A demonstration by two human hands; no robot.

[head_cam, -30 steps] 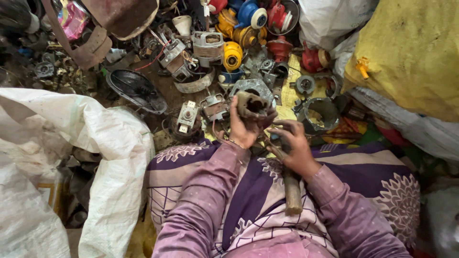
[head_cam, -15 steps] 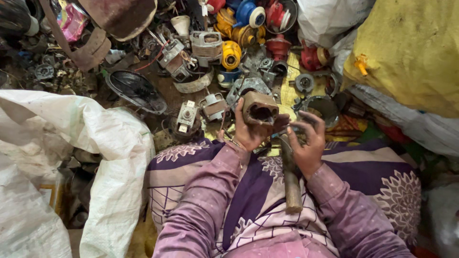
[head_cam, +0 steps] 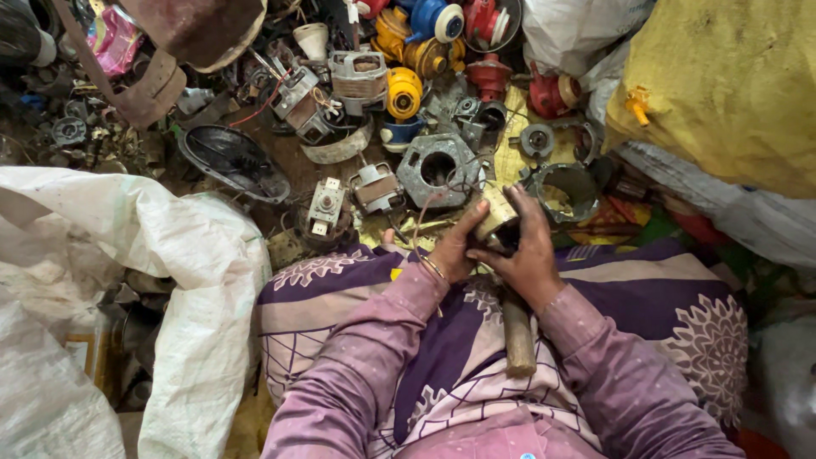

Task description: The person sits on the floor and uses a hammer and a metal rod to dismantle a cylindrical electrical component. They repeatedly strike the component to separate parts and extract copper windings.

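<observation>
My left hand (head_cam: 449, 248) and my right hand (head_cam: 529, 253) close together around a small, dirty cylindrical motor part (head_cam: 495, 223), held just above my lap. The left thumb and fingers press its left side. Fingers of the right hand wrap over its top and right side. A wooden tool handle (head_cam: 517, 333) lies on my purple patterned cloth (head_cam: 646, 297), its upper end hidden under my right hand. Whether the right hand also grips the handle cannot be seen.
Scrap motor parts cover the ground ahead: a grey housing with a round hole (head_cam: 438, 170), a metal ring housing (head_cam: 565, 191), small wound motors (head_cam: 376, 189), a black fan guard (head_cam: 234, 161), and yellow and red casings (head_cam: 404, 89). A white sack (head_cam: 127, 255) lies left, a yellow sack (head_cam: 731, 85) right.
The left hand has brought the motor part down and to the right. The right hand has risen from the tool handle and closed over the part.
</observation>
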